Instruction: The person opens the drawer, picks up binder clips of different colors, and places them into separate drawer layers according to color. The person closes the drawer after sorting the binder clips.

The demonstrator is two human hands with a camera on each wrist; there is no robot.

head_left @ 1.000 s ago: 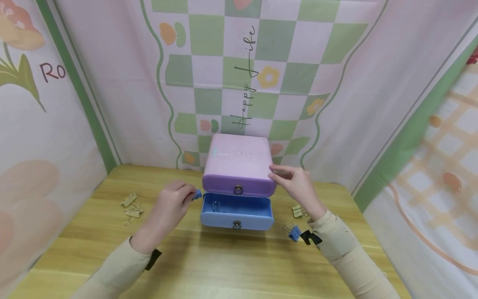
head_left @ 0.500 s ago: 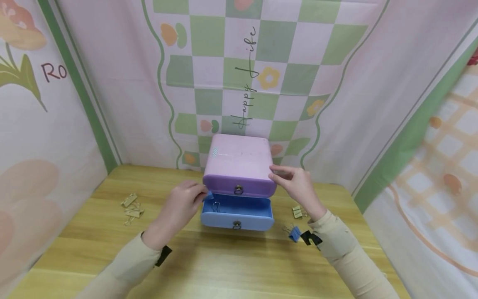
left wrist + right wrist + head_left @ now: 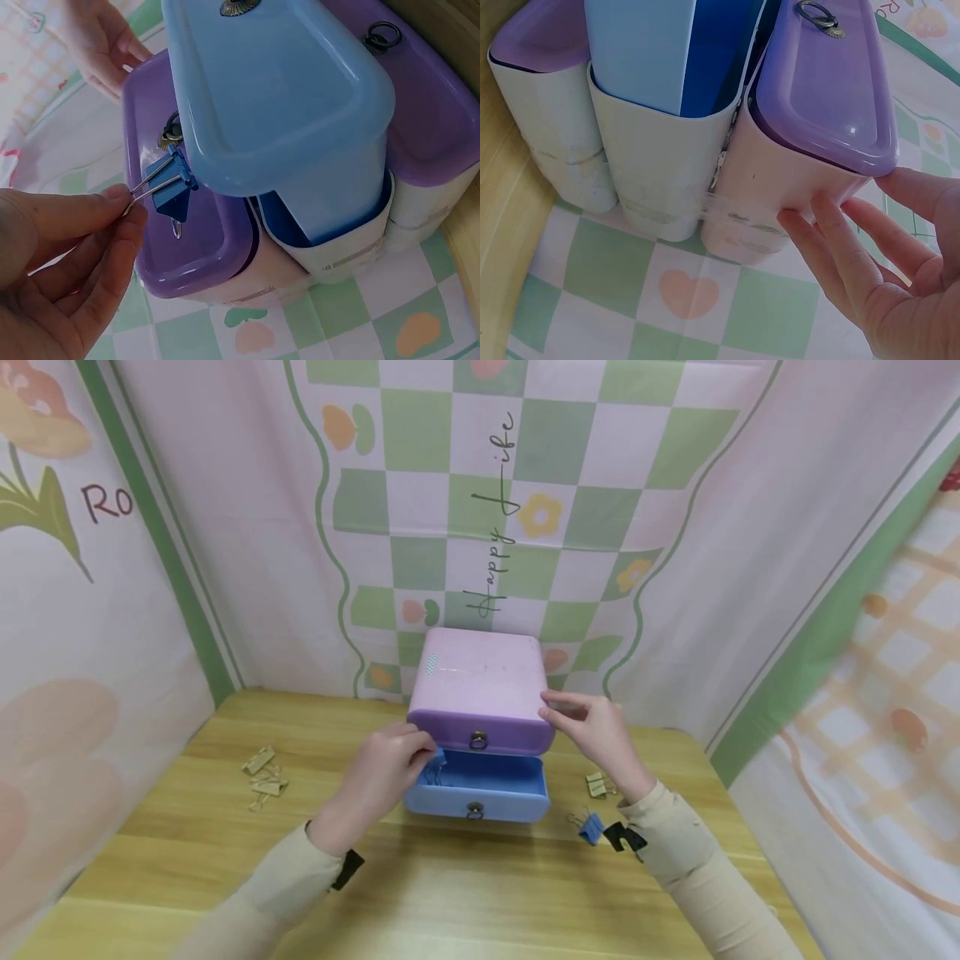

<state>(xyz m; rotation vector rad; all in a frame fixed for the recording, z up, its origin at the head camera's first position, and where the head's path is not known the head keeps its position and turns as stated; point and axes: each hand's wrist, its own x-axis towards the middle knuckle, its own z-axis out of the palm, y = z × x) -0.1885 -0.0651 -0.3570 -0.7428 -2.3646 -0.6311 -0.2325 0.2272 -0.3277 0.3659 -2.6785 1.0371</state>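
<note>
By its wire handles, my left hand [image 3: 378, 777] pinches a blue binder clip [image 3: 171, 193]. In the head view, this hand is over the left end of the pulled-out blue drawer [image 3: 480, 803]. Wire handles of another clip [image 3: 432, 779] show inside that drawer, near the held clip. My right hand [image 3: 600, 739] touches the right side of the upper case [image 3: 483, 672], above the purple drawer [image 3: 442, 728]. In the right wrist view, its thumb [image 3: 911, 187] lies at the front corner and the fairly straight fingers rest against the pink side wall.
Several gold binder clips [image 3: 270, 787] lie at the table's left. Another gold clip [image 3: 597, 785] and a blue binder clip [image 3: 592, 829] lie right of the drawer. A second purple drawer [image 3: 431, 97] is shut below the blue one. A patterned cloth [image 3: 420, 502] hangs behind.
My left hand has moved right, carrying the blue binder clip from beside the drawer unit to over the blue drawer. My right hand has stayed at the upper case.
</note>
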